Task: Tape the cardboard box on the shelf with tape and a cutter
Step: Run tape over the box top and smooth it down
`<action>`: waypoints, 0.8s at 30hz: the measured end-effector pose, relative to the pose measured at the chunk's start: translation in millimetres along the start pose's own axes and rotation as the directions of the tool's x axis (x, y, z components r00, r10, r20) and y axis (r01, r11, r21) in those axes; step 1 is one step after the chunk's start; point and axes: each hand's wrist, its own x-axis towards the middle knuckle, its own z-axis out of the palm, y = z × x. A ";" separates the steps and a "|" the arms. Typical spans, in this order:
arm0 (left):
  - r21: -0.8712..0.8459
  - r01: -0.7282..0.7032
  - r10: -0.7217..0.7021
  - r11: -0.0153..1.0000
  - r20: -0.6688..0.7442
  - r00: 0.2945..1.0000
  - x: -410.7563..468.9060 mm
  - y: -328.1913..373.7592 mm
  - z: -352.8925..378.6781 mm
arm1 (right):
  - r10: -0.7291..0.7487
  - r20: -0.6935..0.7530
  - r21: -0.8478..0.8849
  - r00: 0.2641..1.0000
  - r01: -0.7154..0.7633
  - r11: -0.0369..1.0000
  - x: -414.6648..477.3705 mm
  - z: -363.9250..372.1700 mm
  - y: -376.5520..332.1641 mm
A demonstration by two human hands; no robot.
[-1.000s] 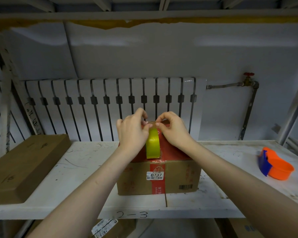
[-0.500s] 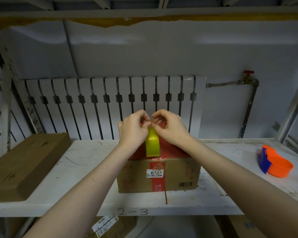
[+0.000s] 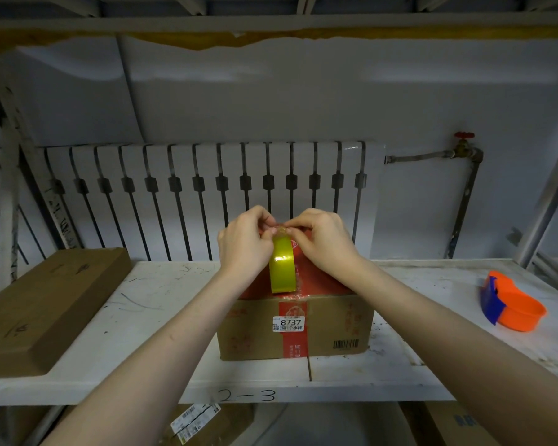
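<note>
A small cardboard box (image 3: 258,333) with a red top, a red strip and a white label "8737" stands on the white shelf (image 3: 161,320). A yellow-green tape roll (image 3: 282,268) stands on edge on the box's top. My left hand (image 3: 244,249) holds the roll from the left. My right hand (image 3: 324,241) is at the roll's right, and its fingertips meet those of the left hand at the roll's top, pinching the tape there. An orange and blue tape cutter (image 3: 512,305) lies on the shelf far to the right, untouched.
A flat brown cardboard box (image 3: 42,304) lies at the shelf's left end. A white radiator (image 3: 187,194) and a pipe with a red valve (image 3: 463,146) run behind. The shelf front is marked "2-3". More boxes with labels sit on the level below (image 3: 194,423).
My fingertips have drawn closer together at the top of the roll. The roll and box have stayed in place.
</note>
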 end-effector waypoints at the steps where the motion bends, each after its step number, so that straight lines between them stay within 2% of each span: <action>1: 0.016 -0.001 0.002 1.000 -0.009 1.000 -0.2 -0.1 0.0 | 0.004 -0.001 -0.005 1.000 -0.004 1.000 0.1 0.0 -0.1; 7: 0.186 -0.083 0.094 0.979 -0.051 0.994 -2.3 -0.3 -2.9 | -0.027 -0.001 -0.070 1.000 0.027 0.997 -2.1 2.6 -3.2; 11: 0.178 -0.071 0.078 0.981 -0.030 0.997 -4.2 0.5 -2.9 | -0.023 0.026 -0.097 0.999 0.026 0.995 -0.5 2.0 -6.8; 15: 0.178 -0.088 0.086 0.980 0.022 0.996 -1.7 2.9 -5.4 | 0.013 0.067 -0.025 0.998 -0.011 1.000 2.1 2.4 -6.8; 19: 0.162 -0.074 0.064 0.984 0.061 0.996 1.5 2.4 -5.5 | -0.020 0.064 -0.073 0.998 0.025 0.997 3.7 5.7 -4.0; 21: 0.075 -0.009 0.005 0.997 0.052 0.999 1.1 -0.3 -3.0 | 0.002 0.041 -0.059 0.999 0.000 0.998 5.0 7.0 -4.8; 23: -0.052 0.170 -0.166 0.984 0.074 0.983 -0.2 -1.8 -1.3 | 0.045 0.047 -0.020 0.998 -0.044 0.999 7.6 7.9 -4.6; 24: -0.077 0.284 -0.273 0.956 0.129 0.953 -1.1 -1.1 -1.3 | 0.068 0.063 0.008 0.996 -0.069 0.998 9.1 8.3 -4.1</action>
